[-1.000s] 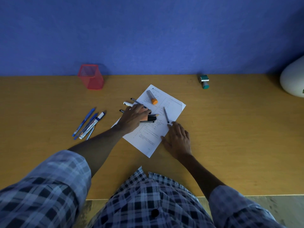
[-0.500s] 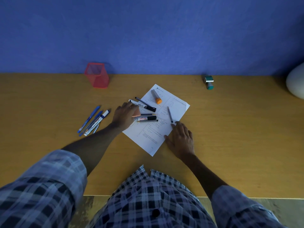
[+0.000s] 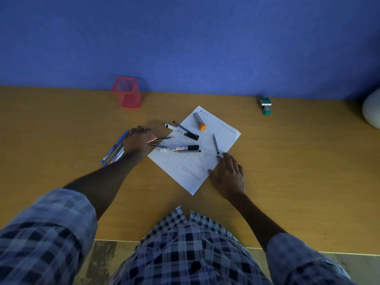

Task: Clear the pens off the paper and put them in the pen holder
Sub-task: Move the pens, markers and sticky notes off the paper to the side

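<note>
A white printed paper (image 3: 192,173) lies on the wooden desk (image 3: 287,161). On it are a whiteboard marker (image 3: 177,148), a second black-capped marker (image 3: 182,132), a grey stick with an orange cap (image 3: 199,121), a thin dark pen (image 3: 216,144) and several thin pencils or pens (image 3: 163,138). The red mesh pen holder (image 3: 127,96) stands empty-looking at the back left by the wall. My left hand (image 3: 138,144) is off the paper's left corner, fingers closed on a small pink flat block (image 3: 152,138), above several blue pens (image 3: 114,148). My right hand (image 3: 228,174) rests flat on the paper's right edge.
A green-based stamp (image 3: 265,106) stands at the back right near the blue wall. A white rounded object (image 3: 372,114) sits at the far right edge. The desk's front edge runs just above my checked shirt.
My left hand has slid left off the paper toward the blue pens, carrying the pink block and uncovering the markers. My right hand has stayed on the paper.
</note>
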`<action>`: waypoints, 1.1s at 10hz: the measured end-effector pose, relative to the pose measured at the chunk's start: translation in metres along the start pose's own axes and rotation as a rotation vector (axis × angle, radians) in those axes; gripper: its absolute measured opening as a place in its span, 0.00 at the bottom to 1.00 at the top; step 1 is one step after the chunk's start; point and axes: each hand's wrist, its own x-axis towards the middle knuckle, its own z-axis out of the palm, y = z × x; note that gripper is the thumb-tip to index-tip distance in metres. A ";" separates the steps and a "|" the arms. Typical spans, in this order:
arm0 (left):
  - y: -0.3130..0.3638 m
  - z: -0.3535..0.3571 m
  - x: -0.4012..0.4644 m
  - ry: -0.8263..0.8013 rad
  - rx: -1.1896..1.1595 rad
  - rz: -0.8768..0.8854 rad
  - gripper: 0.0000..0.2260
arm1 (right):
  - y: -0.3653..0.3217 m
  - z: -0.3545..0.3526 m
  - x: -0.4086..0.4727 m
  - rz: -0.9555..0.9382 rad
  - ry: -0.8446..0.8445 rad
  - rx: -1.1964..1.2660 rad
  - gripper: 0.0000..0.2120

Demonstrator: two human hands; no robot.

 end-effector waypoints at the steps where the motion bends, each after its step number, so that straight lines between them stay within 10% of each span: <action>1: -0.007 0.000 -0.003 0.025 0.022 -0.064 0.12 | 0.000 0.001 0.000 0.005 -0.006 -0.016 0.29; 7: -0.026 0.005 -0.027 0.042 0.044 0.027 0.30 | 0.003 0.004 0.000 0.002 -0.012 -0.019 0.30; 11: -0.020 0.006 -0.016 0.044 0.039 0.195 0.22 | 0.005 0.007 0.001 -0.008 0.007 -0.023 0.30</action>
